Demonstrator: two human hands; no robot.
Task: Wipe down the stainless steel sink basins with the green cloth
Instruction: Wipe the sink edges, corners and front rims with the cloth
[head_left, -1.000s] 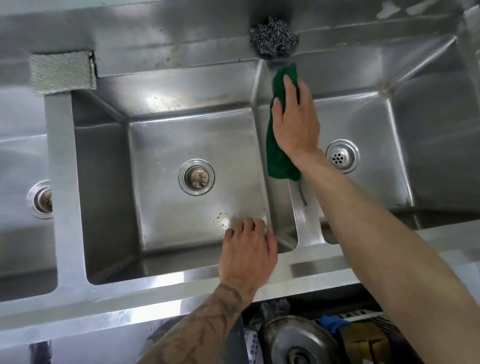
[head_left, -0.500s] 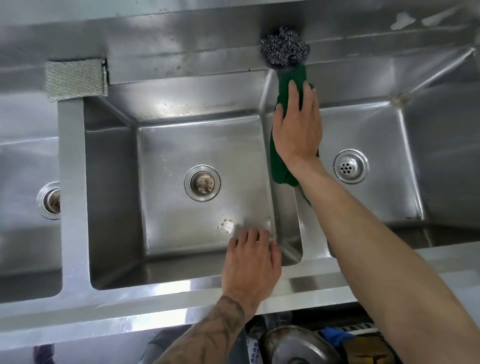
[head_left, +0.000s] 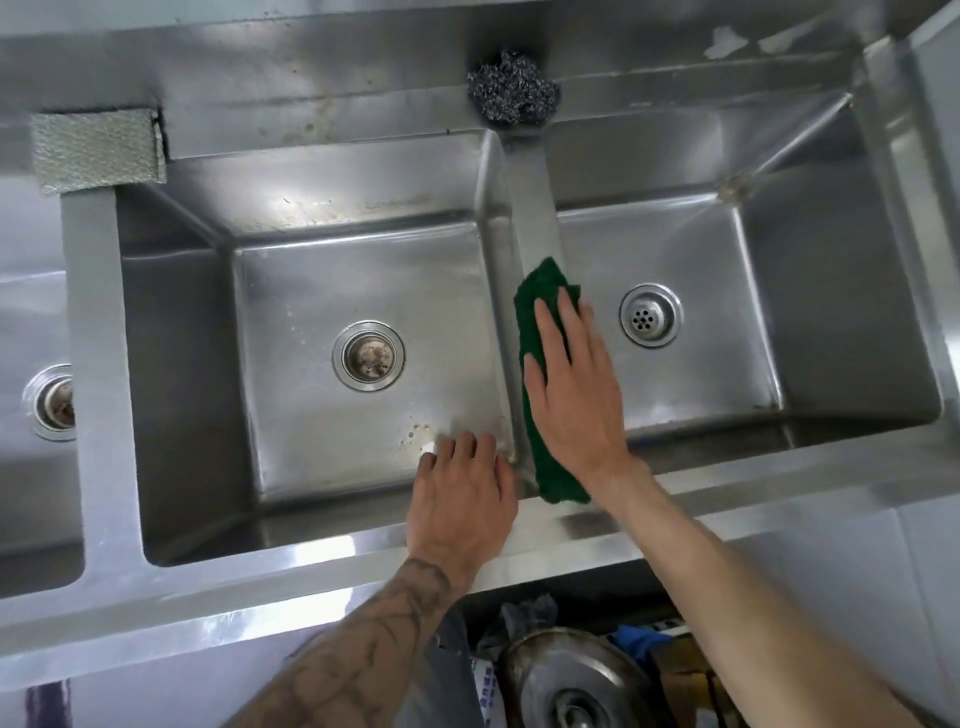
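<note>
Since the earlier frames the right hand (head_left: 576, 395) has drawn the green cloth (head_left: 543, 278) back along the divider (head_left: 532, 208) to its near end. Nearest, the left hand (head_left: 462, 499) rests on the front rim (head_left: 260, 582), fingers draped over its edge, holding nothing. Beyond it the right hand lies flat, fingers straight, pressing the cloth onto the divider between the middle basin (head_left: 363, 260) and right basin (head_left: 727, 338). Steel wool (head_left: 511, 88) sits on the back ledge.

Two bare forearms come in from the bottom of the frame. The left forearm (head_left: 363, 649), at lower centre, carries a dark tattoo (head_left: 395, 603) of branching lines and shaded patches that ends at the wrist, below the plain left hand (head_left: 462, 499). The right forearm (head_left: 727, 597), at lower right, and the right hand (head_left: 571, 395) are plain.
</note>
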